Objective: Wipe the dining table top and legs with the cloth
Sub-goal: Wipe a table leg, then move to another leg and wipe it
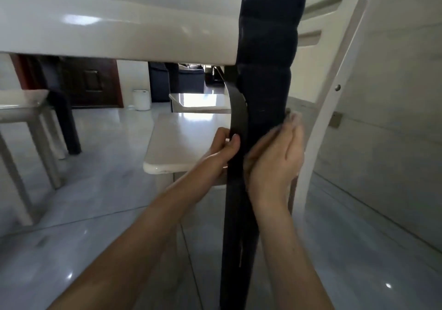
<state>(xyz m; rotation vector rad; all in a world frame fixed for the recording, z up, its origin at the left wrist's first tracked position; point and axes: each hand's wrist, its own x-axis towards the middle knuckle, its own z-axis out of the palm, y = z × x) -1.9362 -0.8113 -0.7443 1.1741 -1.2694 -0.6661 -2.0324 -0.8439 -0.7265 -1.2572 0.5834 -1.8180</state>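
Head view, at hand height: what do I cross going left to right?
White stool → white bin → left hand → dark table leg → right hand → white chair frame.

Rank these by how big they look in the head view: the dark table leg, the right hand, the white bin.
1. dark table leg, which runs nearly the whole height of the frame.
2. right hand, near the camera.
3. white bin, smallest, but it is far off, so its true size is unsure.
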